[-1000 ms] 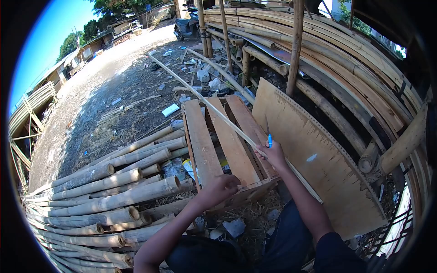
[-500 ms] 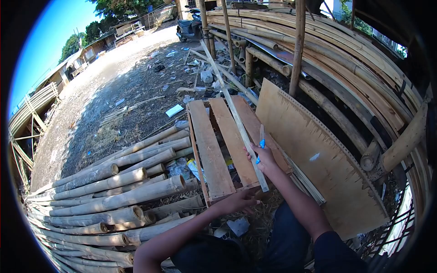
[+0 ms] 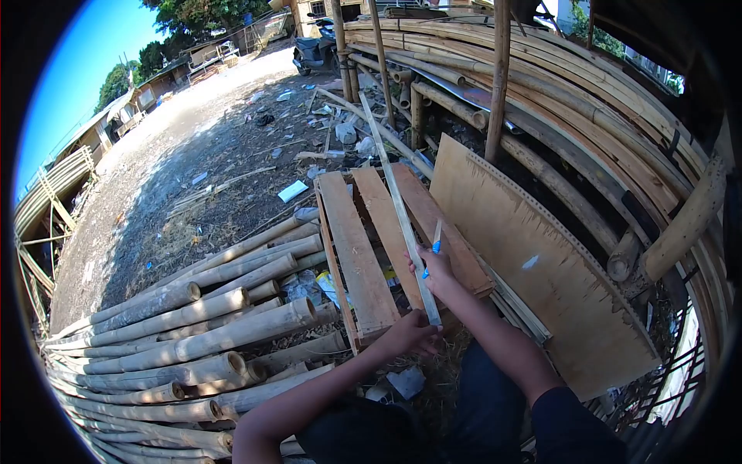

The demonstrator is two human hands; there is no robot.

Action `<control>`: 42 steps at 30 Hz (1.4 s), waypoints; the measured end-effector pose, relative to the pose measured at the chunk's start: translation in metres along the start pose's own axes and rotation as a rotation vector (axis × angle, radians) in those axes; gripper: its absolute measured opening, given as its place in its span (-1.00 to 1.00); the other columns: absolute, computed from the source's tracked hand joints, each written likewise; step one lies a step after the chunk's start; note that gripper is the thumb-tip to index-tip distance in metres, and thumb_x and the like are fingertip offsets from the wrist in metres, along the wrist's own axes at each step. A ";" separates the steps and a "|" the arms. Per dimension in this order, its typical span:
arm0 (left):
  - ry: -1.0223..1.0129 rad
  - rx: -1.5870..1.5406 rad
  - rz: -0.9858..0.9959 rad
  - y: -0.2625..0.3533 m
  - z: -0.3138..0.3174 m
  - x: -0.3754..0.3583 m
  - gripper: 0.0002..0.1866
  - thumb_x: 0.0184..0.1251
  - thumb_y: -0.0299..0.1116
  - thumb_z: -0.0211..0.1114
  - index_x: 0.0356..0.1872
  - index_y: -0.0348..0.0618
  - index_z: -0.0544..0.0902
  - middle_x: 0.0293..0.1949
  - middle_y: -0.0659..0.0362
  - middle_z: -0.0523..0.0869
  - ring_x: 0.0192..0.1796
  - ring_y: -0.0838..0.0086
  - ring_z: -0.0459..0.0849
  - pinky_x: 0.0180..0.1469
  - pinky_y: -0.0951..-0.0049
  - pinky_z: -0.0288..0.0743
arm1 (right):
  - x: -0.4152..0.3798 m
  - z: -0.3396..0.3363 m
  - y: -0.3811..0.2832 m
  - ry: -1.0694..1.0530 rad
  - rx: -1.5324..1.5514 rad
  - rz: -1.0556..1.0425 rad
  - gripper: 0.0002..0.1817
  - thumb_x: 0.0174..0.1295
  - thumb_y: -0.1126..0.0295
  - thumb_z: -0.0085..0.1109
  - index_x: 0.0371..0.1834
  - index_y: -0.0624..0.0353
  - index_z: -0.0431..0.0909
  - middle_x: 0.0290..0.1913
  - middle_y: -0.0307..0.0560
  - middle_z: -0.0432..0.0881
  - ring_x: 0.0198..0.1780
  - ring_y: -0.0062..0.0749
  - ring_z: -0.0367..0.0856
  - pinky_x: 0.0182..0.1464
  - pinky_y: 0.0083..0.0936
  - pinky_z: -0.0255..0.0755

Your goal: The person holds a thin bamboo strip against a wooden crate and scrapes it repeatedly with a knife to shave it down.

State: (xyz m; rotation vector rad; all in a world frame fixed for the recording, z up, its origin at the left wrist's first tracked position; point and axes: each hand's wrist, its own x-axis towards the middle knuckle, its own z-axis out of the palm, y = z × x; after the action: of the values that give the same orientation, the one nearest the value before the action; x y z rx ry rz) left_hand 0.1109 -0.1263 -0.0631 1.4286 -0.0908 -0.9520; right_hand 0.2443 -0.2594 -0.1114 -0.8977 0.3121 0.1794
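The right hand (image 3: 437,267) grips a blue-handled knife (image 3: 435,238) and bamboo strip (image 3: 398,207) over the pallet (image 3: 357,255); the left hand (image 3: 412,332) clasps the strip's near end. A slip could cut fingers.

Blue-handled knife (image 3: 434,246), pale bamboo strip (image 3: 394,197), seemingly tan plywood (image 3: 541,263).

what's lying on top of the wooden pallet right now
A long bamboo strip lies lengthwise across the wooden pallet. The right hand, holding a blue-handled knife, grips the strip; the left hand rests at the pallet's near edge. The ground beneath the boards is mostly hidden.
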 end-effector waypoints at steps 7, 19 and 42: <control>0.168 0.328 0.102 0.006 0.004 -0.016 -0.59 0.45 -0.21 0.25 -0.08 -0.39 0.35 -0.32 0.00 0.68 -0.44 0.30 0.77 -0.44 0.34 0.74 | -0.023 0.028 0.002 0.060 -0.140 -0.143 -0.86 0.34 0.57 0.11 -0.15 0.41 0.39 -0.18 0.21 0.67 -0.37 -0.39 0.64 -0.38 -0.52 0.54; -0.128 -0.221 0.032 -0.016 -0.022 -0.037 -0.77 0.51 -0.29 0.11 0.00 -0.21 0.43 -0.21 -0.04 0.72 -0.25 0.29 0.77 -0.29 0.26 0.73 | -0.060 0.046 0.005 -0.007 -0.471 -0.191 -0.74 0.26 0.44 0.31 -0.39 0.12 0.34 -0.44 -0.15 0.56 -0.38 -0.43 0.67 -0.40 -0.49 0.59; -0.198 -0.348 -0.092 -0.009 -0.051 -0.074 -0.69 0.53 -0.23 0.11 0.10 -0.22 0.47 -0.09 0.07 0.71 -0.25 0.40 0.72 -0.24 0.45 0.62 | -0.049 0.014 -0.067 -0.552 -1.157 -0.026 -0.58 0.43 0.10 0.07 -0.28 0.35 0.54 -0.54 -0.12 0.59 -0.64 -0.51 0.55 -0.58 -0.57 0.44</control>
State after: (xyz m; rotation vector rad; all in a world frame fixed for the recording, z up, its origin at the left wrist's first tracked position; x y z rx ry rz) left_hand 0.0884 -0.0401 -0.0462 1.0237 -0.0042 -1.1241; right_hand 0.2202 -0.2900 -0.0373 -1.9289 -0.3831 0.6011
